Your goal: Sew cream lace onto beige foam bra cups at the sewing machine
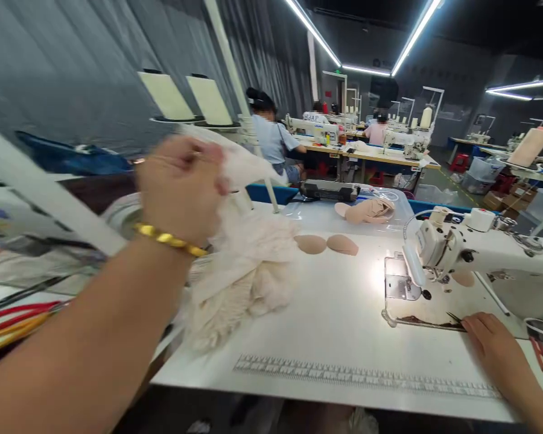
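My left hand (183, 181), blurred by motion, is raised over the table's left side with its fingers closed on thin white fabric (247, 166). Beneath it a heap of cream, gathered fabric (248, 277) lies on the table. My right hand (491, 337) rests palm down by the front edge of the sewing machine's bed. From under its fingers sticks the dark pointed tip (454, 317) of a small tool; the rest is hidden. Two beige oval pads (311, 243) lie between the fabric and the sewing machine (443, 241).
A printed ruler strip (362, 380) runs along the table's front edge. Behind stands a clear plastic lid (398, 208) with a beige bundle (366, 211) on it. Thread cones (167, 96) rise at left. A red-handled tool (542, 357) lies far right. Co-workers (271, 138) sit beyond.
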`<action>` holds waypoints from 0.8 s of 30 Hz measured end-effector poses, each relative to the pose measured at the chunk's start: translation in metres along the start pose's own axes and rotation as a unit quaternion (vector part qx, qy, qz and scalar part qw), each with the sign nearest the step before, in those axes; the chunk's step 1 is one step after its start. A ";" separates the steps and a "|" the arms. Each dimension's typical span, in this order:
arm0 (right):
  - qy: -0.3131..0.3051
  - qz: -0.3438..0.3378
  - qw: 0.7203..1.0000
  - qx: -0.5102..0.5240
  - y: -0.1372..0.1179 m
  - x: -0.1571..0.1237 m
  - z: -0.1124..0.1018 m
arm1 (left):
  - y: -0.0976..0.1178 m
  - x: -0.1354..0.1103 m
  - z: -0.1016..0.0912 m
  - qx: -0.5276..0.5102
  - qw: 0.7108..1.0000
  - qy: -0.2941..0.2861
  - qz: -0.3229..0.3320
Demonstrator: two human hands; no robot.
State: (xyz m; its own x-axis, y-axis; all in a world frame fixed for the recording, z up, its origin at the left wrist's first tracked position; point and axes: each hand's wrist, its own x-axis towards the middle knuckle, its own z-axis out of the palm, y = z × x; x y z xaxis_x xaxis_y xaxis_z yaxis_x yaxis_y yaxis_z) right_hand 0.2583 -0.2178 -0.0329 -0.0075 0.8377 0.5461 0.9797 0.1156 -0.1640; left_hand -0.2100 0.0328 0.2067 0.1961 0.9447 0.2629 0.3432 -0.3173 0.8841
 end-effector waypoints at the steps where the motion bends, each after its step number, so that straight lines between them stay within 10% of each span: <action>1: 0.000 0.022 0.999 0.026 -0.006 0.001 0.003 | -0.003 -0.008 0.014 0.019 0.998 0.054 -0.002; 3: -0.027 0.086 0.990 0.106 -0.030 0.007 0.003 | -0.014 -0.026 0.051 0.035 0.999 0.009 -0.033; 5: -0.080 0.140 0.968 0.193 -0.064 0.017 -0.002 | -0.032 -0.047 0.093 -0.038 0.976 -0.190 -0.102; 10: -0.085 0.044 0.968 0.233 -0.140 0.047 -0.013 | -0.073 -0.088 0.158 -0.165 0.897 -0.376 -0.163; 15: -0.009 -0.087 0.993 0.082 -0.166 0.061 -0.007 | -0.078 -0.100 0.173 -0.254 0.849 -0.433 -0.166; 24: 0.041 -0.124 0.991 -0.007 -0.179 0.067 -0.006 | -0.073 -0.103 0.173 -0.283 0.836 -0.445 -0.152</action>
State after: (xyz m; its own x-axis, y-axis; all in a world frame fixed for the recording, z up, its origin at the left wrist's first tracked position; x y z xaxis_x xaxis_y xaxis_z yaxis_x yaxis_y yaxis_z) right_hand 0.0835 -0.1859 0.0378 -0.2327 0.7376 0.6339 0.9525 0.3044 -0.0045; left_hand -0.0960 -0.0559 0.0481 0.8711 0.4583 -0.1767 0.0615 0.2551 0.9649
